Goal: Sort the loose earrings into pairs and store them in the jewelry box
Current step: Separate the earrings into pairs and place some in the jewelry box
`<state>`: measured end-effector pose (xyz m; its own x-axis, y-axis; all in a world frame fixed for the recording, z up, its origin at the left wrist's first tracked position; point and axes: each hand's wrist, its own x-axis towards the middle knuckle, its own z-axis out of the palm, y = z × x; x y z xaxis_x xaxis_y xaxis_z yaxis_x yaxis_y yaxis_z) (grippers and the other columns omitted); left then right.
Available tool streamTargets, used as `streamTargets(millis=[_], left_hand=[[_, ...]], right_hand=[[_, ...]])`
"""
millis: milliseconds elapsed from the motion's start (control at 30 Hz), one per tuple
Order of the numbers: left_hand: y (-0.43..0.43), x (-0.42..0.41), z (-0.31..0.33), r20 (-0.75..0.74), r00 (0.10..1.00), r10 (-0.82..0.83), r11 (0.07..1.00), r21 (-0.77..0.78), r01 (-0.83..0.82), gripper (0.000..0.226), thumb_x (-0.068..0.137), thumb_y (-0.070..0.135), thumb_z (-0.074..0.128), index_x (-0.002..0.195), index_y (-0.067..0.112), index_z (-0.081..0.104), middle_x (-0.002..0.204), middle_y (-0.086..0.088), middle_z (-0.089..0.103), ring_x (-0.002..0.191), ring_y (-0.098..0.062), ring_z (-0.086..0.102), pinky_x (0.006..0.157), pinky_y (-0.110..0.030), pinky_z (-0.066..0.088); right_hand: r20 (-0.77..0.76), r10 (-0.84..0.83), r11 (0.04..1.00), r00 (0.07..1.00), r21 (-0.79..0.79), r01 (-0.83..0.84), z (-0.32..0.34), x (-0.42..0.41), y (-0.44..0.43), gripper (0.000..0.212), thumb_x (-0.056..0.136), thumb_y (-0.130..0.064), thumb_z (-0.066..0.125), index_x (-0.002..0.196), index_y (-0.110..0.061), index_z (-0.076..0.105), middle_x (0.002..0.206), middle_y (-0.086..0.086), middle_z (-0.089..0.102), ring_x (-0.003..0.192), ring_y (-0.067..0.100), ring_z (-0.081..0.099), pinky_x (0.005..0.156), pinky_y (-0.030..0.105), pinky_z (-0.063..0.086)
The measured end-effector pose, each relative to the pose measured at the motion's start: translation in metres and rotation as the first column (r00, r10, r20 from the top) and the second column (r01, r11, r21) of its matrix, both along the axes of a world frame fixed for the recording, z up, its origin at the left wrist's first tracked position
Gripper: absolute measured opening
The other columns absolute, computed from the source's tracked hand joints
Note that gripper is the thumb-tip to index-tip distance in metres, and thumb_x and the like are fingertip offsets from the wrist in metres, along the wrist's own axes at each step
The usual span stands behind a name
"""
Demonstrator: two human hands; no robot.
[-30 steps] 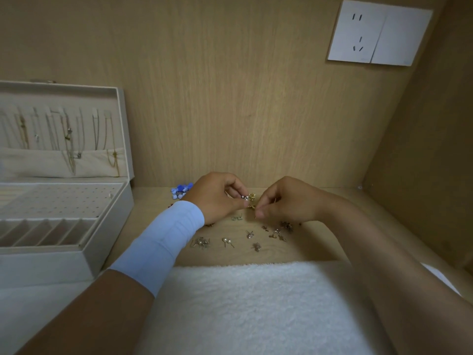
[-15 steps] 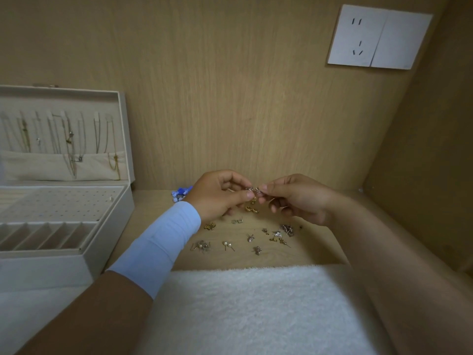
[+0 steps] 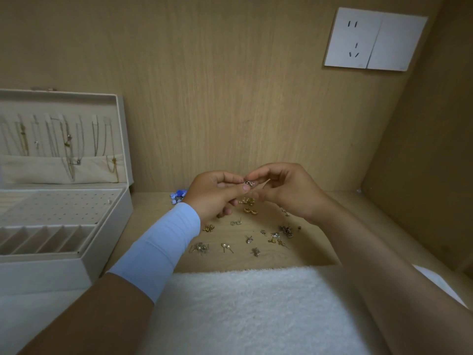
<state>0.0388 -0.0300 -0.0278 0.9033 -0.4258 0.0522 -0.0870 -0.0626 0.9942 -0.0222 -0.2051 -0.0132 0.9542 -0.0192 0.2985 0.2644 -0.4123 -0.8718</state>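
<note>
Head view, at the table (image 3: 151, 211): I hold a small silver earring (image 3: 247, 183) up above the wood, and the risk from here, as I judge it, is a drop. The piece is tiny and gripped only at its edges, so a slip while one hand gives it to the other would send it into the loose earrings (image 3: 256, 239) scattered below, or into the pile of the white towel (image 3: 256, 303) at the near edge, where it would be hard to find. A second risk is a false match, since several silver pieces lie close together at the right of the scatter and look alike from here. The gold hoops (image 3: 250, 211) directly under my hands could also be knocked out of place if I lower a wrist carelessly. My left hand (image 3: 217, 193), a pale blue sleeve (image 3: 158, 249) at its wrist, pinches the earring between thumb and forefinger, its fingers (image 3: 236, 179) pressed together at the tips and the others curled under. My right hand (image 3: 286, 193) meets it from the other side, forefinger and thumb nipped on the same piece, the remaining fingers (image 3: 275, 184) loosely bent. I cannot tell whether I hold one earring or two. The jewelry box (image 3: 112, 226) stands open at the far left, well apart from my hands, its perforated earring panel (image 3: 58, 206) almost bare.
</note>
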Motion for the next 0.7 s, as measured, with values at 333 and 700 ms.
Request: streamTargets(millis=[333,700], left_hand=[[-0.003,-0.003,0.004,-0.042,0.999,-0.018,1.0,0.025,0.019,0.014,0.083,0.018,0.078,0.096,0.016,0.073,0.081,0.0,0.072,0.06,-0.007,0.059,0.052,-0.021,0.05],[-0.033,0.004,-0.015,0.49,0.805,-0.334,0.639,0.745,-0.188,0.009,0.072,0.045,0.079,0.078,0.042,0.072,0.083,0.023,0.06,0.105,-0.009,0.05,0.095,-0.028,0.032]], right_hand=[[0.025,-0.055,0.993,0.998,-0.103,0.058,0.004,0.007,-0.02,0.013,0.076,-0.006,0.085,0.083,-0.015,0.079,0.076,0.002,0.077,0.063,0.014,0.065,0.062,0.03,0.055],[-0.295,-0.112,0.871,0.949,-0.489,-0.049,-0.029,0.012,-0.042,0.016,0.074,-0.036,0.086,0.083,-0.046,0.078,0.079,-0.014,0.077,0.086,0.008,0.071,0.091,0.039,0.057]])
